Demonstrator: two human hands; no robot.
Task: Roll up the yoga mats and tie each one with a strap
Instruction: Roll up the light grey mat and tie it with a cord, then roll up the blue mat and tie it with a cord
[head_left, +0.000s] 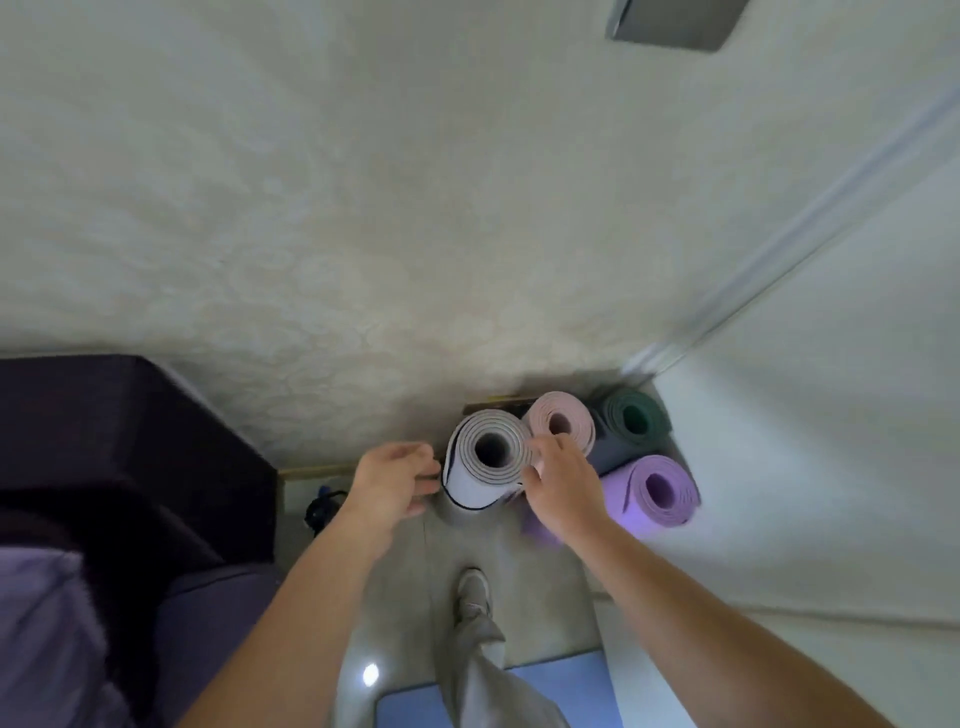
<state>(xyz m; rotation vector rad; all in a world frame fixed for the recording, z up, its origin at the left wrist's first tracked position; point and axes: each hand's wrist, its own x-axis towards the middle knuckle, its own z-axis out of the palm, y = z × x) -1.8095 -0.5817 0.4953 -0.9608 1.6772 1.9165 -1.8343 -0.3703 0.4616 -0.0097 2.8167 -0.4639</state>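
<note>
Pale patterned wallpaper meets a light tiled floor in a room corner, and that is where the rolled mats stand on end. The grey-white mat is upright at the foot of the wall, fully rolled, with a thin black strap looped round its body, so this one looks finished or nearly so. The right hand has a curled grip on the roll's right side, fingers hooked over the top rim and thumb on the outer wrap. The left hand has its fingers curled against the roll's left side, where the strap runs; whether it pinches the strap or only steadies the roll I cannot tell. Just beside it stand a pink mat, a dark grey mat, a green mat and a purple mat, all rolled, though any straps on them are not clear. Near the person's shoe a blue mat appears to lie flat, which I judge to be the work left: rolling and tying it.
</note>
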